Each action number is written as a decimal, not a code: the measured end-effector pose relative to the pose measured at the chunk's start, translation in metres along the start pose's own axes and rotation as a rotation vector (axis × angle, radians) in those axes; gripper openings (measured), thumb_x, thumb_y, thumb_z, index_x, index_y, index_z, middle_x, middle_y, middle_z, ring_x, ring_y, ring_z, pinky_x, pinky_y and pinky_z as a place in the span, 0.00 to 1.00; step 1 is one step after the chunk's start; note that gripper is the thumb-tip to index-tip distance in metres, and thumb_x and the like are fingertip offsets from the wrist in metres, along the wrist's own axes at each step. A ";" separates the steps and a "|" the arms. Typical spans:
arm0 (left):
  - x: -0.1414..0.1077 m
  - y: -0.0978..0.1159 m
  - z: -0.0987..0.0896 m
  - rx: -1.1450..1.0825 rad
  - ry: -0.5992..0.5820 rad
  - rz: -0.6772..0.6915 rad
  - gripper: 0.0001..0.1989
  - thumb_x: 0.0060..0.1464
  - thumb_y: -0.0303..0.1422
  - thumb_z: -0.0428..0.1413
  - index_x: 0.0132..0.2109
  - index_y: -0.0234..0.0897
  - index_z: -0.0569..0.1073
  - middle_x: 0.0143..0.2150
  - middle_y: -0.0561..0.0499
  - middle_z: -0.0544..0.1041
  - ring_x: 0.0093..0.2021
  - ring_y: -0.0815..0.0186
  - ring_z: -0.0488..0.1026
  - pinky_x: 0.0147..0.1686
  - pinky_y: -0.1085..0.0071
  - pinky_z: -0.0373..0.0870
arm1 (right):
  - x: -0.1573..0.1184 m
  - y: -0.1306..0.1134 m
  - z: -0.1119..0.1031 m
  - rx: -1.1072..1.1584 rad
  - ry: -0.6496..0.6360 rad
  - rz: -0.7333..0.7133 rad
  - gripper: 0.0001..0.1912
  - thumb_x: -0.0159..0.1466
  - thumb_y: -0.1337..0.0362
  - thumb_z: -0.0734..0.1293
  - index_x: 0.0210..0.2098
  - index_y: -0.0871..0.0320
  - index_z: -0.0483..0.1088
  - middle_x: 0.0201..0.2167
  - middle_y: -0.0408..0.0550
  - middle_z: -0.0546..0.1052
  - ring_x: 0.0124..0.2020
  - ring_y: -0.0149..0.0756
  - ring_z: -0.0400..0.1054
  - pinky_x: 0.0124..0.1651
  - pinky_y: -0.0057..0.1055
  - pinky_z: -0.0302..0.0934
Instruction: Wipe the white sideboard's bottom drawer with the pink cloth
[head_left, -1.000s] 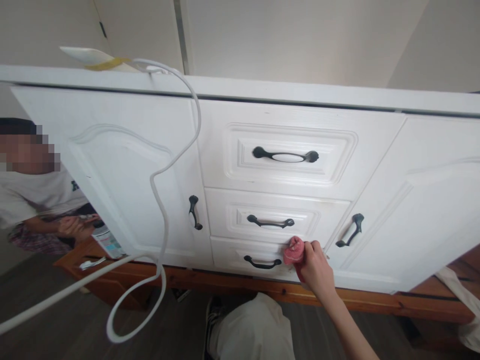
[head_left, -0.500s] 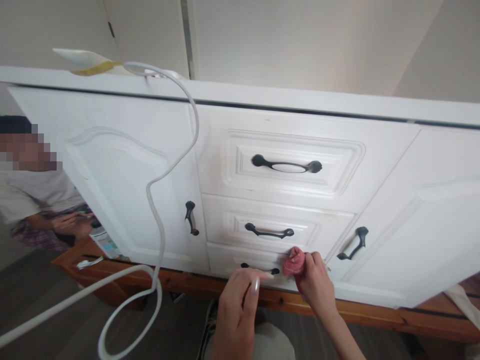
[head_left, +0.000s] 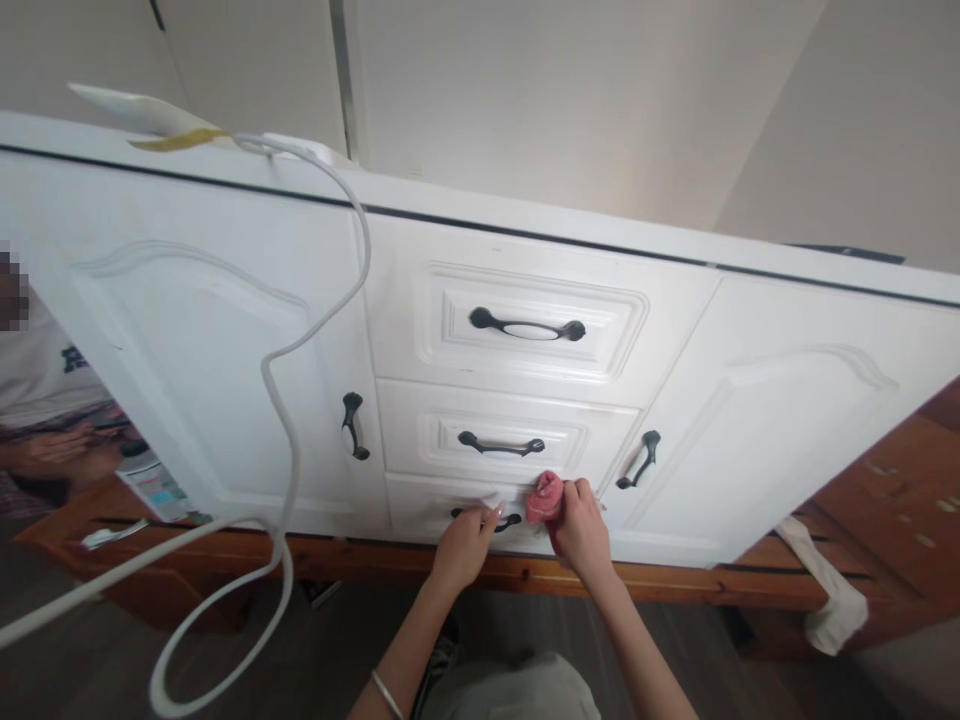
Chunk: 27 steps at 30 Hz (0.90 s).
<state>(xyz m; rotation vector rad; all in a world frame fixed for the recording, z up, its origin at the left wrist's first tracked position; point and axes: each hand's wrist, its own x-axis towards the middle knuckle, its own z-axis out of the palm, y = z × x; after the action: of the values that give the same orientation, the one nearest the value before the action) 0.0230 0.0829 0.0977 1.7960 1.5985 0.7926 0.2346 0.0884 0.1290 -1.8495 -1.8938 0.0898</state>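
A white cabinet (head_left: 525,250) stands before me with three stacked drawers between two doors. My right hand (head_left: 581,530) grips a crumpled pink cloth (head_left: 544,497) and presses it against the bottom drawer (head_left: 420,505), just right of its black handle (head_left: 487,518). My left hand (head_left: 463,545) reaches the same drawer front, its fingertips touching the black handle from the left. The middle drawer's handle (head_left: 501,445) sits right above both hands.
A white cable (head_left: 289,330) hangs from the cabinet top and loops down at left. Another person (head_left: 45,400) sits at far left. A wooden base (head_left: 375,560) runs under the cabinet. A white cloth (head_left: 825,600) lies at lower right.
My left hand came up from below and now touches the bottom drawer's handle. The right hand stays on the drawer with the pink cloth. The view shifted slightly right.
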 end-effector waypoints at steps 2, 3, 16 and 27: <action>-0.002 -0.003 0.010 0.013 -0.024 0.035 0.30 0.67 0.53 0.40 0.39 0.39 0.79 0.45 0.41 0.83 0.54 0.50 0.76 0.57 0.54 0.69 | 0.001 0.003 -0.001 0.051 0.011 -0.026 0.12 0.59 0.73 0.65 0.42 0.55 0.64 0.46 0.51 0.68 0.49 0.44 0.65 0.47 0.34 0.58; -0.003 -0.004 0.014 0.023 -0.024 0.052 0.28 0.67 0.52 0.41 0.41 0.38 0.79 0.47 0.41 0.82 0.56 0.50 0.74 0.59 0.53 0.68 | 0.001 0.004 -0.001 0.092 0.013 -0.036 0.12 0.58 0.72 0.65 0.41 0.55 0.64 0.45 0.51 0.67 0.48 0.43 0.65 0.48 0.35 0.59; -0.051 -0.010 0.030 0.081 -0.023 0.065 0.21 0.68 0.44 0.44 0.50 0.36 0.75 0.55 0.42 0.77 0.61 0.50 0.67 0.65 0.50 0.64 | -0.051 -0.010 -0.037 0.790 0.065 -0.008 0.15 0.60 0.69 0.61 0.44 0.51 0.55 0.43 0.48 0.69 0.43 0.38 0.69 0.49 0.35 0.67; -0.137 -0.027 0.058 0.129 0.004 -0.025 0.19 0.64 0.45 0.50 0.56 0.48 0.77 0.61 0.47 0.79 0.65 0.48 0.70 0.63 0.43 0.64 | -0.008 -0.079 -0.039 0.371 -0.183 -0.527 0.24 0.62 0.76 0.60 0.54 0.54 0.72 0.55 0.55 0.71 0.58 0.43 0.68 0.62 0.40 0.64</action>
<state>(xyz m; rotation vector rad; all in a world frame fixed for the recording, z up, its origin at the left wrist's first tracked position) 0.0376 -0.0537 0.0341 1.8616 1.7054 0.6955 0.1763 0.0630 0.1904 -1.0959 -2.2452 0.4120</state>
